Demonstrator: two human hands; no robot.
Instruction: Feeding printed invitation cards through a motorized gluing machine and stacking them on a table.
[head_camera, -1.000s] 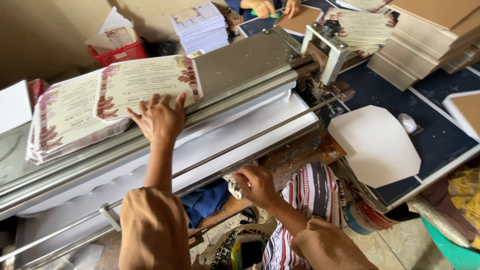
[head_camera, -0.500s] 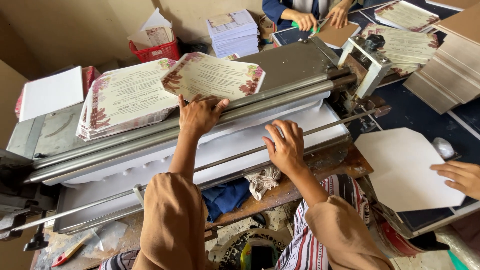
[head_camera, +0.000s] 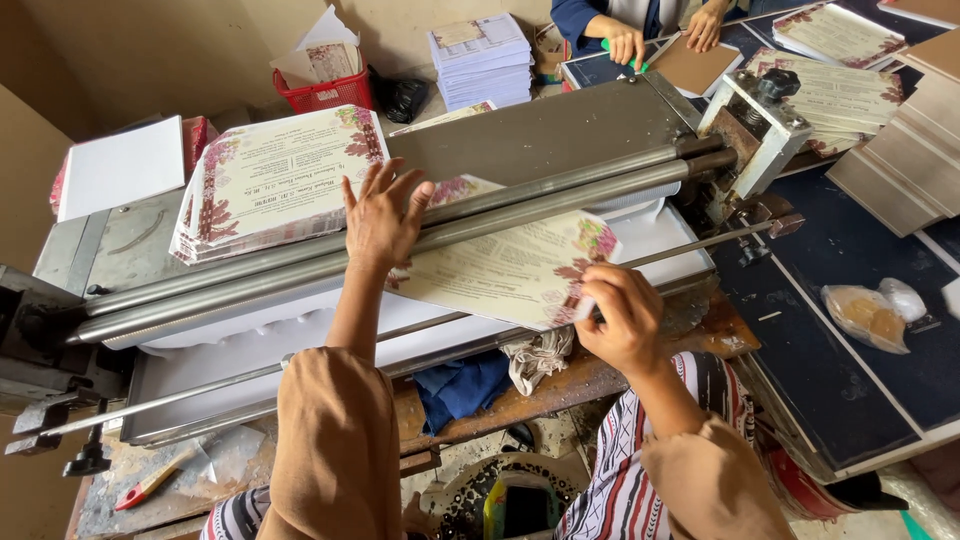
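Two steel rollers (head_camera: 500, 195) of a bench machine carry a printed floral card (head_camera: 510, 265) that lies half through them, over the white tray (head_camera: 300, 340). The left hand (head_camera: 383, 215) rests flat and open-fingered across the rollers at the card's upper edge, while the right hand (head_camera: 622, 318) pinches its lower right corner. A stack of matching cards (head_camera: 275, 180) sits behind the rollers.

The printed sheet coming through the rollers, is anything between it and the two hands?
No. The right hand grips the printed sheet by its near corner, and the left hand lies over the rollers just where the sheet comes out.
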